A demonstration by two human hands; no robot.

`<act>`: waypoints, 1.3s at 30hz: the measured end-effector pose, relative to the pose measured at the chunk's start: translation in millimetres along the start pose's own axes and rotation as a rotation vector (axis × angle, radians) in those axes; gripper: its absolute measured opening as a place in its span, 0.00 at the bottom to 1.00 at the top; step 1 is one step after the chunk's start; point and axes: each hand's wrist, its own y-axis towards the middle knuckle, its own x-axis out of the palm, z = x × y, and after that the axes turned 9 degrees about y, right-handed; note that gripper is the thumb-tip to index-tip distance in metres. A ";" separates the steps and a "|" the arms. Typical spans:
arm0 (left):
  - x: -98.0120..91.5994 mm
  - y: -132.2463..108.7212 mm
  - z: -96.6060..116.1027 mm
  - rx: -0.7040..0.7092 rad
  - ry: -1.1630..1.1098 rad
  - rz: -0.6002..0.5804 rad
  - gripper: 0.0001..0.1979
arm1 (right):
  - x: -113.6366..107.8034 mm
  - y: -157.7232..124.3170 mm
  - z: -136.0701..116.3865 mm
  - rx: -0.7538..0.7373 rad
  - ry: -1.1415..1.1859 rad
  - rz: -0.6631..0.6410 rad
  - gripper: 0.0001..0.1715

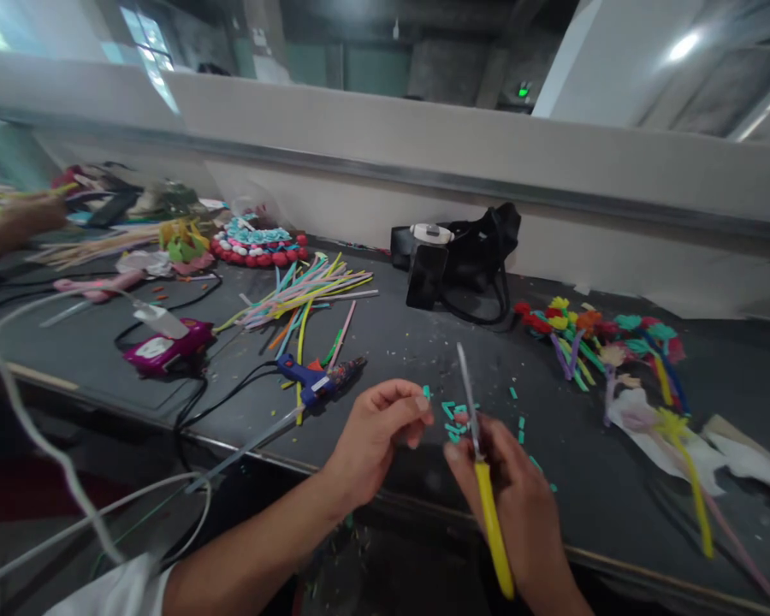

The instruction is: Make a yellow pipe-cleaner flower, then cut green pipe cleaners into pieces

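Head view: gripping yellow-handled tool in right hand, with slim metal end pointing up and away from body. Holding left hand part-closed, with thumb and forefinger about together; cannot tell if pinching green scrap at fingertips. Seeing more green clippings strewn on worktop between hands and beyond right. Noting blue glue gun left of left hand.
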 end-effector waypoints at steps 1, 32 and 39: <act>-0.6 -0.5 1.7 -0.003 -0.055 0.015 0.05 | 1.2 -5.0 3.0 -0.060 -0.053 0.025 0.19; 1.9 -3.1 3.5 0.013 -0.161 0.069 0.06 | 1.8 -27.0 25.7 -0.348 -0.299 -0.025 0.16; 2.0 -3.8 4.0 0.009 -0.176 0.061 0.05 | 7.7 -32.8 23.8 -0.311 -0.338 0.028 0.19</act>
